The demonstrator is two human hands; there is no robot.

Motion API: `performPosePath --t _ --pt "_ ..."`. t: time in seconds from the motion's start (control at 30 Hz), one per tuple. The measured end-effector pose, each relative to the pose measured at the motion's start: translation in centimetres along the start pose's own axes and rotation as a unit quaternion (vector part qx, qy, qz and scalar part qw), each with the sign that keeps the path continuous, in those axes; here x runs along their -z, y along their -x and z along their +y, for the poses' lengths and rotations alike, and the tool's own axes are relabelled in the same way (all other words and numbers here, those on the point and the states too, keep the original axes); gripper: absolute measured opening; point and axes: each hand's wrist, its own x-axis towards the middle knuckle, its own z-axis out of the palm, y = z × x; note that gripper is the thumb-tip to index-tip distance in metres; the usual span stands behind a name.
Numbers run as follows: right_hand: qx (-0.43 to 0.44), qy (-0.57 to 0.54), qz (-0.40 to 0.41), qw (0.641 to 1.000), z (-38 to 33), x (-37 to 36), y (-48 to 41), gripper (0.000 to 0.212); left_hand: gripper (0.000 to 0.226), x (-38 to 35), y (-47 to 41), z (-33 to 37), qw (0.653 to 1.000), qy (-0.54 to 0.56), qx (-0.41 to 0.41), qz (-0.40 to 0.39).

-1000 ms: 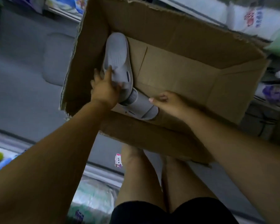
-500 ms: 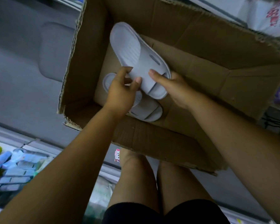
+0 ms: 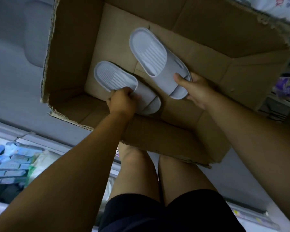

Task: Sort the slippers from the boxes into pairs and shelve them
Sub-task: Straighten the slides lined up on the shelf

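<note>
Box: A torn cardboard box (image 3: 69, 47) stood open before the person's bare knees.
First slipper: A grey slipper (image 3: 114, 76) lay footbed up toward the box's near left corner.
Left hand: The left hand (image 3: 122, 101) gripped that slipper by its strap, fingers curled round it.
Second slipper: A matching grey slipper (image 3: 149, 51) sat mid-box, just beside the first but apart from it.
Right hand: The right hand (image 3: 196, 89) held its toe end, thumb on the strap.
The step: Both looked ready to lift. Clearing the near wall together, then checking left against right, would likely pair them cleanly.
</note>
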Motion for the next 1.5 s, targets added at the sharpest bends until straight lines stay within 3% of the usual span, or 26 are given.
performPosePath --t 0.1,0.2,0.33,0.4,0.5,0.63,0.8,0.9,1.0,1.1,1.17,1.3,1.5 --pt "0.018 -0.025 0.014 0.999 -0.8 -0.2 2.0 0.059 0.04 1.2 2.2 2.0 1.0 -0.016 -0.018 0.01" --pt "0.015 -0.099 0.032 0.994 -2.1 -0.5 5.1 0.067 0.048 2.7 5.4 3.4 0.999 0.031 0.016 -0.01" --pt "0.006 -0.227 -0.001 0.974 -3.7 -0.5 10.5 0.05 0.039 4.7 10.5 4.1 0.996 0.091 0.026 0.006" --pt "0.025 -0.265 0.002 0.964 -4.7 -0.8 14.1 0.037 0.028 5.7 13.6 4.7 0.994 0.104 -0.01 0.044" --pt "0.051 -0.295 0.011 0.954 -5.7 -1.5 19.3 0.047 0.027 7.3 17.5 5.3 0.988 0.115 -0.074 0.065" --pt "0.087 -0.319 0.051 0.942 -5.6 -3.7 26.2 0.051 0.015 10.7 21.7 6.8 0.972 0.146 -0.184 0.001" --pt "0.181 -0.438 0.083 0.877 -4.3 -6.3 32.2 0.058 0.016 13.8 24.5 8.8 0.934 0.133 -0.328 -0.055" --pt "0.205 -0.481 0.132 0.842 -3.5 -7.4 35.1 0.066 0.028 14.3 26.9 10.4 0.907 0.136 -0.389 -0.088" --pt "0.226 -0.509 0.178 0.811 -2.3 -7.3 38.3 0.065 0.056 13.4 28.9 11.5 0.89 0.137 -0.422 -0.104" --pt "0.254 -0.522 0.226 0.782 -0.4 -6.1 41.8 0.061 0.091 11.5 31.4 12.6 0.887 0.138 -0.412 -0.153" --pt "0.28 -0.523 0.25 0.765 1.5 -5.1 44.0 0.06 0.102 9.6 33.2 13.4 0.889 0.141 -0.39 -0.192" --pt "0.286 -0.528 0.339 0.724 5.8 -2.8 48.1 0.057 0.074 4.2 36.9 14.8 0.879 0.151 -0.347 -0.292" --pt "0.308 -0.5 0.481 0.651 15.8 3.0 54.9 0.071 0.046 -7.9 46.4 14.5 0.849 0.124 -0.343 -0.381"
